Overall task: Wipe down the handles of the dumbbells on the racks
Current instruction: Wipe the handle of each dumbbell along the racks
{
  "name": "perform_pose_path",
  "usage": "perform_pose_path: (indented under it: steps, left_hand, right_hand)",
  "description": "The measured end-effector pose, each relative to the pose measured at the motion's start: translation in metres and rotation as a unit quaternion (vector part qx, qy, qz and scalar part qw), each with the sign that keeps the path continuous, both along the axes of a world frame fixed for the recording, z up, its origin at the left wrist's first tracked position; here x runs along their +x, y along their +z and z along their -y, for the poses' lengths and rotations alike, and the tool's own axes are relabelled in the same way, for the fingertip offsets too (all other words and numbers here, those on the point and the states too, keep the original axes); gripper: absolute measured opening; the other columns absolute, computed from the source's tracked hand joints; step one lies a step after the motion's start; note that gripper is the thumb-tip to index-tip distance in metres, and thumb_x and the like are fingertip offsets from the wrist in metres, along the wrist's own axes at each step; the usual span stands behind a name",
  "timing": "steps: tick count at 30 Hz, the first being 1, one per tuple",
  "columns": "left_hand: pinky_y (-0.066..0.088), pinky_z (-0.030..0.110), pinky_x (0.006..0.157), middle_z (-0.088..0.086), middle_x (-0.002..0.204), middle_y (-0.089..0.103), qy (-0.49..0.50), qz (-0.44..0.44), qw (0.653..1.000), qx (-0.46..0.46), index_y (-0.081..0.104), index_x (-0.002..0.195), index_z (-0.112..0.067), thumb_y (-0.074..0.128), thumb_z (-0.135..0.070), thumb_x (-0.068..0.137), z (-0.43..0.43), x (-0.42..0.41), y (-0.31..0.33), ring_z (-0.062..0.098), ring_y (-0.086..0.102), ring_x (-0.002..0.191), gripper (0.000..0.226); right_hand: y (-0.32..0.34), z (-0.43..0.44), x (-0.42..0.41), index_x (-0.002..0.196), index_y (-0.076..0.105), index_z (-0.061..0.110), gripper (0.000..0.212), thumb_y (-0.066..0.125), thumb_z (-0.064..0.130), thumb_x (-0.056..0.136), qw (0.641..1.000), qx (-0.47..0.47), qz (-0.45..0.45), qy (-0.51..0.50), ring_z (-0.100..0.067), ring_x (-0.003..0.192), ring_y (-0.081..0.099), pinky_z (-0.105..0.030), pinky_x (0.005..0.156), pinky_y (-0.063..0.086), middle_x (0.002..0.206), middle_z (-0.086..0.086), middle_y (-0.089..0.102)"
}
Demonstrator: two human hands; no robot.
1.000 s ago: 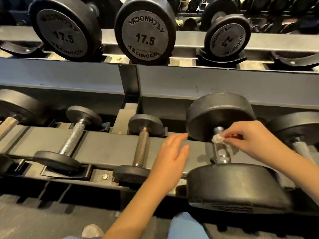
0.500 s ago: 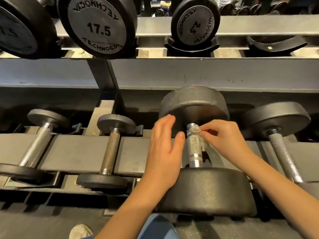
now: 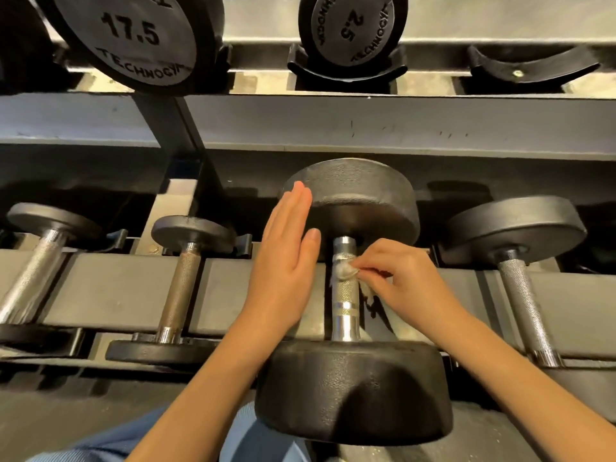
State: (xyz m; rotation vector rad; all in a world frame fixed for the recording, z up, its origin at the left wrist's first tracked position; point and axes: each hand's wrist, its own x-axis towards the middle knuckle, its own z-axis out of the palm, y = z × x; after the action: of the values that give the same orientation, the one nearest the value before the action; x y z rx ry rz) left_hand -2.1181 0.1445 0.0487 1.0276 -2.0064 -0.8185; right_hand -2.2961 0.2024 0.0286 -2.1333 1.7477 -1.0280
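A big black dumbbell (image 3: 353,388) lies on the lower rack in the middle, its chrome knurled handle (image 3: 345,295) pointing away from me. My right hand (image 3: 403,278) pinches a small white wipe (image 3: 346,270) against the upper part of that handle. My left hand (image 3: 286,258) is flat with straight fingers, its fingertips resting on the left side of the far weight head (image 3: 360,198).
Smaller dumbbells lie on the same rack: two to the left (image 3: 180,288) (image 3: 36,271) and one to the right (image 3: 523,288). The upper shelf holds a 17.5 dumbbell (image 3: 133,38), a 2.5 dumbbell (image 3: 353,28) and a vacant black cradle (image 3: 530,66). The grey rack rail (image 3: 100,291) runs under the handles.
My left hand has moved up and right from the rack rail to the far weight head. My right hand has slid the wipe slightly down the handle. The camera has moved closer.
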Motion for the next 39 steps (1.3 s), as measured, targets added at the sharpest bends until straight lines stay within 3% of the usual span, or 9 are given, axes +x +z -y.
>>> perform_pose_path:
  steps: [5,13,21,23,27,32,35,37,39]
  left_hand:
    - [0.013,0.028,0.12,-0.018,0.156,0.013,0.0,-0.011,1.0,0.011,0.013,0.143,-0.036,0.03,-0.031,0.097,0.0,0.0,-0.001,-0.005,0.009,0.143,0.049]
    - [0.013,0.025,0.12,-0.018,0.154,0.015,-0.004,-0.03,0.999,0.014,0.016,0.143,-0.034,0.03,-0.03,0.098,0.001,0.001,-0.002,-0.003,0.011,0.143,0.048]
    - [0.012,0.006,0.111,-0.017,0.151,0.022,-0.023,-0.006,1.0,-0.006,0.023,0.143,-0.032,0.032,-0.029,0.097,0.011,0.01,0.001,-0.006,0.017,0.14,0.047]
    - [0.013,0.007,0.111,-0.018,0.15,0.023,-0.026,-0.005,1.0,-0.006,0.024,0.142,-0.033,0.032,-0.03,0.097,0.014,0.011,0.001,-0.006,0.018,0.14,0.046]
    - [0.013,0.004,0.109,-0.019,0.148,0.024,-0.029,-0.007,0.999,-0.012,0.026,0.142,-0.031,0.032,-0.028,0.097,0.016,0.011,0.002,-0.009,0.019,0.137,0.046]
    - [0.014,0.006,0.111,-0.018,0.148,0.025,-0.031,-0.001,0.999,-0.016,0.026,0.142,-0.032,0.033,-0.029,0.097,0.019,0.013,0.002,-0.006,0.02,0.139,0.045]
    - [0.014,0.008,0.112,-0.019,0.148,0.024,-0.032,-0.002,0.999,-0.014,0.025,0.141,-0.033,0.032,-0.029,0.097,0.018,0.013,0.002,-0.005,0.02,0.139,0.044]
    - [0.014,0.008,0.112,-0.019,0.148,0.024,-0.032,-0.005,0.999,-0.012,0.025,0.141,-0.033,0.032,-0.029,0.097,0.017,0.013,0.002,-0.005,0.02,0.139,0.045]
    - [0.014,0.007,0.112,-0.019,0.148,0.025,-0.03,-0.011,0.999,-0.012,0.026,0.14,-0.033,0.033,-0.028,0.097,0.017,0.012,0.002,-0.006,0.021,0.139,0.044]
  right_hand:
    - [0.001,0.015,0.008,0.093,0.075,0.009,0.017,0.063,0.013,0.082,0.996,-0.056,-0.026,-0.07,-0.02,0.068,0.062,-0.03,0.058,0.053,0.079,-0.004,0.063]
    - [0.003,-0.007,0.002,0.095,0.076,0.015,0.018,0.065,0.018,0.081,0.999,0.029,-0.006,0.03,-0.006,0.075,0.059,-0.015,0.067,0.047,0.085,0.005,0.063]
    - [0.003,0.014,0.009,0.09,0.075,0.008,0.014,0.065,0.013,0.082,0.996,-0.043,-0.028,-0.078,-0.019,0.066,0.061,-0.036,0.056,0.054,0.075,-0.004,0.062]
    - [0.007,0.01,0.01,0.09,0.076,0.009,0.017,0.063,0.016,0.081,0.998,-0.029,-0.036,-0.047,-0.018,0.064,0.06,-0.03,0.055,0.051,0.075,-0.004,0.061]
    - [0.007,-0.008,0.007,0.09,0.077,0.013,0.017,0.066,0.015,0.078,0.997,0.033,-0.041,0.05,0.0,0.069,0.052,-0.007,0.062,0.042,0.08,0.004,0.06]
    - [0.006,0.004,0.007,0.09,0.076,0.009,0.012,0.072,0.01,0.078,0.999,0.017,-0.029,0.01,-0.007,0.072,0.056,-0.009,0.065,0.041,0.084,0.002,0.06]
    - [0.008,0.011,0.011,0.09,0.076,0.009,0.014,0.069,0.014,0.078,0.999,-0.007,-0.05,-0.005,-0.016,0.069,0.061,-0.024,0.06,0.049,0.083,-0.002,0.063]
    - [0.009,0.007,0.011,0.089,0.076,0.011,0.014,0.07,0.013,0.076,0.998,-0.006,-0.064,0.023,-0.012,0.069,0.06,-0.025,0.059,0.049,0.081,0.0,0.063]
    - [0.01,-0.001,0.009,0.088,0.077,0.013,0.016,0.068,0.015,0.075,0.996,0.018,-0.054,0.07,0.004,0.069,0.051,-0.015,0.063,0.045,0.079,0.011,0.057]
